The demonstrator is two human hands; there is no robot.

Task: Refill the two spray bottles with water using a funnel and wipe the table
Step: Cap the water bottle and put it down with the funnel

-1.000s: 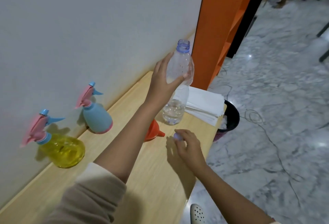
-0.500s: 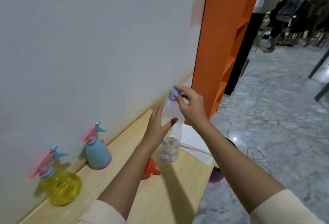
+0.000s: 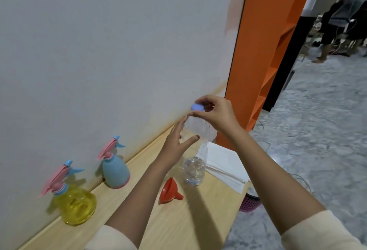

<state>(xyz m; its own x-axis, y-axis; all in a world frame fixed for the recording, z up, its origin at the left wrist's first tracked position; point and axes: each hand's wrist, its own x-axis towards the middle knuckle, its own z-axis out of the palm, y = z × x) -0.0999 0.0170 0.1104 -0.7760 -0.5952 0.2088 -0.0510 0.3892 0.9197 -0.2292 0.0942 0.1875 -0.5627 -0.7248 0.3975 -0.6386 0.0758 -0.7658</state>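
Both forearms extended, right hand [image 3: 216, 114] fingers pinching blue cap [image 3: 197, 107], left hand [image 3: 176, 146] fingers grasping clear bottle [image 3: 193, 172]

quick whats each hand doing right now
left hand: holds the water bottle between thumb and fingers.
right hand: pinches the blue cap at the bottle's mouth.

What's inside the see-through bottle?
A little water at the bottom of the bottle. The left hand and right hand cover much of its upper part.
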